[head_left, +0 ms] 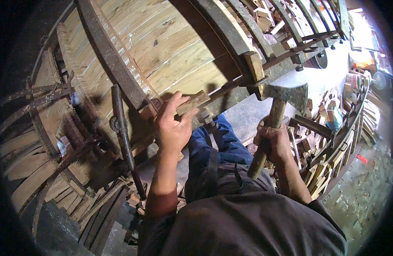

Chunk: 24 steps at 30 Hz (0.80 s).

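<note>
My left hand (173, 126) pinches a short, rough wood block (195, 102) between thumb and fingers. It holds the block over the near edge of a panel of pale wooden boards (175, 55), beside a metal screw end (206, 116). My right hand (275, 143) is wrapped round the wooden handle of a hatchet (290, 94). The hatchet is raised with its steel head uppermost, right of the panel and apart from it. Near that head, a wooden wedge (254, 68) stands at the dark metal clamp frame (222, 32).
A dark metal bar (127, 145) leans left of my left arm. More clamp bars (286, 21) run to the upper right. Wood offcuts (318, 175) are heaped at right, and cut boards (28, 166) lie at far left. A white bucket (352, 81) stands at back right.
</note>
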### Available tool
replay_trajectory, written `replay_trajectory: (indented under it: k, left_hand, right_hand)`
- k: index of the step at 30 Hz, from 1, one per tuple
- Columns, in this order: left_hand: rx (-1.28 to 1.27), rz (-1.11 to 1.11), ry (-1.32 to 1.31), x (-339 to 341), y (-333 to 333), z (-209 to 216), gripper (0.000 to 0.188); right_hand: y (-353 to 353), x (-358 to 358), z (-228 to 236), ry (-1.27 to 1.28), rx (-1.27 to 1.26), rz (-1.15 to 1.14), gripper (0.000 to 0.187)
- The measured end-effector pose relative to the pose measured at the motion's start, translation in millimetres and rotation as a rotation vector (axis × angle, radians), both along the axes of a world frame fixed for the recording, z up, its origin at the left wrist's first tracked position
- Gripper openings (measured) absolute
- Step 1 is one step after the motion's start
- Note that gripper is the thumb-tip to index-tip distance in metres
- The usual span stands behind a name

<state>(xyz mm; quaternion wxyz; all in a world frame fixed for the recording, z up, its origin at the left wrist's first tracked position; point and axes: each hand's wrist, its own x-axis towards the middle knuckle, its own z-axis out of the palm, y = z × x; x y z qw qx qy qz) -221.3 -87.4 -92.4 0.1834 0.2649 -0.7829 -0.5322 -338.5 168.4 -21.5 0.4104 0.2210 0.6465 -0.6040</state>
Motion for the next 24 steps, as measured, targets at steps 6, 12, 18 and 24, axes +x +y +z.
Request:
replay_trajectory:
  k: [6,12,18,24]
  left_hand:
    - [0.161,0.182,0.069,9.0,17.6,-7.2,0.063]
    - [0.386,0.239,0.185,11.1,33.2,-23.5,0.068]
    - [0.384,0.200,0.203,17.1,32.3,-34.0,0.077]
    - [0.173,0.124,-0.104,26.5,28.3,-40.2,0.072]
  right_hand:
    - [-6.9,6.2,3.5,0.373,0.239,0.534,0.040]
    - [-43.8,28.6,43.6,0.628,0.111,0.608,0.029]
    - [-66.9,14.9,52.4,1.060,0.229,1.042,0.027]
    - [-71.8,16.3,47.8,1.023,0.282,1.228,0.034]
